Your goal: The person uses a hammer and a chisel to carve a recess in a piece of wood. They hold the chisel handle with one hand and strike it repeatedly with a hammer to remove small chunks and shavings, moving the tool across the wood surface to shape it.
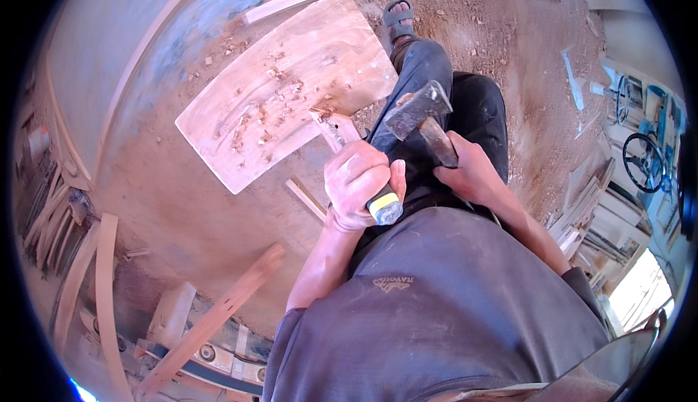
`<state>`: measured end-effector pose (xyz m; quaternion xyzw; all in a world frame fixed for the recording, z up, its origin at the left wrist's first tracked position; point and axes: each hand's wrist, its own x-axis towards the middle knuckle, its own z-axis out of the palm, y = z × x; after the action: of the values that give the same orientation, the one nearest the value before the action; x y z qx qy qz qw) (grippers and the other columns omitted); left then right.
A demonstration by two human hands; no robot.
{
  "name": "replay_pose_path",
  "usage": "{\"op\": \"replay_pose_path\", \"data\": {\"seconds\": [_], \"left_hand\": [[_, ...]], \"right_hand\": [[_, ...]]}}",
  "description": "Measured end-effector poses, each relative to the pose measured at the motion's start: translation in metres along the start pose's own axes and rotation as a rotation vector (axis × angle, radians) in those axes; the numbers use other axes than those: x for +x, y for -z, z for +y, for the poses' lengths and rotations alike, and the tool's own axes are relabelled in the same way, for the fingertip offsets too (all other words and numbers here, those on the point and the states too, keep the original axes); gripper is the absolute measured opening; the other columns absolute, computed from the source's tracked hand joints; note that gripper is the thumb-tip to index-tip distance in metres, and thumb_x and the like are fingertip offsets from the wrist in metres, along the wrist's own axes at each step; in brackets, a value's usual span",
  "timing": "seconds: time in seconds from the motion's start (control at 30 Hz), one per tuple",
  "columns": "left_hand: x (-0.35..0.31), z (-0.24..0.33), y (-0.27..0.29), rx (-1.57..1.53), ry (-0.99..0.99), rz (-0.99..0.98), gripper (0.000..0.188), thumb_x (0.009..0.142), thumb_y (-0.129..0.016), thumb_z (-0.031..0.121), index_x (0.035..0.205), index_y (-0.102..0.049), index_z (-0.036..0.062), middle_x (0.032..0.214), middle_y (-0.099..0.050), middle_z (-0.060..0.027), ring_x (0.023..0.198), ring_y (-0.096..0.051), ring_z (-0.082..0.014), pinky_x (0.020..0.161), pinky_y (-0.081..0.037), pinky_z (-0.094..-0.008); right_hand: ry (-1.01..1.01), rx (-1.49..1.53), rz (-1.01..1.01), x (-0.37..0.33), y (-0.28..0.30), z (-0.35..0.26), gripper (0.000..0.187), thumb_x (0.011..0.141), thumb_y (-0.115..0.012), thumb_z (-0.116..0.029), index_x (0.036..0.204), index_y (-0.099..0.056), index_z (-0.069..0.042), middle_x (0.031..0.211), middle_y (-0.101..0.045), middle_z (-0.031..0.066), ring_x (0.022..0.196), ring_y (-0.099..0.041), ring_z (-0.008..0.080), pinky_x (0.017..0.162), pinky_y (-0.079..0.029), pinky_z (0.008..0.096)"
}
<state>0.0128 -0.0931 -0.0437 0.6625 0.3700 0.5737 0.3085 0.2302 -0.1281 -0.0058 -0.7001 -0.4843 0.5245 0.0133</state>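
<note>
The person's grey shirt (436, 307) fills the lower frame, nearest the camera, and both forearms rise from it toward the work. The left hand (360, 184) is wrapped tight round the handle of a chisel (356, 162), whose yellow-and-black butt end points back toward the camera, while the blade runs up and away to meet the lower right edge of a wooden panel (287, 85). The right hand (469, 173) is clenched on the wooden shaft of a hammer (425, 114), gripping low on the handle, with the dark steel head raised above the knee, just beside the chisel but not touching it. The hands sit near each other, each closed on its own tool.

The panel lies flat on the dusty floor (182, 205), ahead and to the left of both hands, strewn with pale chips. It looks stiff, fairly heavy and rough rather than slippery; its long edges would be the place to take hold. The hammer is likely head-heavy, best gripped low on the shaft. A sandalled foot (400, 20) rests beyond the panel's right corner.
</note>
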Motion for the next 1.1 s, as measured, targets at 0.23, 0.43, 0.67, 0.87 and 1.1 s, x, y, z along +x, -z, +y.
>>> {"op": "replay_pose_path", "data": {"seconds": [0.23, 0.43, 0.67, 0.87, 1.1], "left_hand": [[0.012, -0.006, 0.000, 0.057, 0.037, 0.034, 0.023, 0.071, -0.070, -0.011, 0.067, -0.054, 0.0058, 0.064, -0.057, -0.0090, 0.052, -0.057, -0.0231, 0.050, -0.045, -0.0313], [0.021, -0.017, -0.004, 0.127, 0.141, 0.078, 0.024, 0.071, -0.073, -0.006, 0.067, -0.054, 0.0059, 0.063, -0.053, -0.0089, 0.051, -0.054, -0.0243, 0.049, -0.043, -0.0341], [0.031, -0.015, 0.002, 0.089, 0.213, 0.167, 0.026, 0.071, -0.074, -0.005, 0.066, -0.051, 0.0067, 0.060, -0.053, -0.0096, 0.050, -0.053, -0.0263, 0.049, -0.042, -0.0345], [0.033, -0.013, 0.002, 0.069, 0.255, 0.215, 0.023, 0.071, -0.071, -0.005, 0.066, -0.052, 0.0066, 0.061, -0.054, -0.0098, 0.052, -0.056, -0.0268, 0.051, -0.044, -0.0351], [0.005, -0.010, 0.014, -0.004, 0.204, 0.052, 0.017, 0.070, -0.073, 0.001, 0.069, -0.058, 0.0075, 0.066, -0.055, -0.0101, 0.059, -0.058, -0.0290, 0.055, -0.045, -0.0392]], "right_hand": [[0.242, 0.018, 0.388, -0.056, -0.002, -0.029, 0.033, 0.085, -0.074, -0.008, 0.114, -0.063, 0.001, 0.092, -0.071, 0.0216, 0.090, -0.071, 0.0389, 0.077, -0.054, 0.0441], [0.714, -0.376, 0.363, -0.054, 0.003, -0.022, 0.027, 0.074, -0.074, -0.001, 0.100, -0.068, 0.001, 0.092, -0.071, 0.0166, 0.080, -0.070, 0.0352, 0.071, -0.055, 0.0438], [0.604, -0.009, 0.586, -0.068, 0.001, -0.080, 0.014, 0.088, -0.068, 0.003, 0.099, -0.062, -0.003, 0.087, -0.066, 0.0109, 0.073, -0.066, 0.0243, 0.064, -0.053, 0.0352], [0.742, -0.299, 0.489, -0.060, 0.003, -0.072, 0.021, 0.092, -0.066, 0.002, 0.109, -0.055, -0.001, 0.081, -0.063, 0.0121, 0.065, -0.061, 0.0262, 0.061, -0.052, 0.0373], [0.441, -0.139, 0.475, -0.061, -0.015, -0.062, 0.035, 0.085, -0.072, -0.007, 0.114, -0.057, 0.003, 0.081, -0.069, 0.0213, 0.076, -0.071, 0.0403, 0.068, -0.054, 0.0441]]}}
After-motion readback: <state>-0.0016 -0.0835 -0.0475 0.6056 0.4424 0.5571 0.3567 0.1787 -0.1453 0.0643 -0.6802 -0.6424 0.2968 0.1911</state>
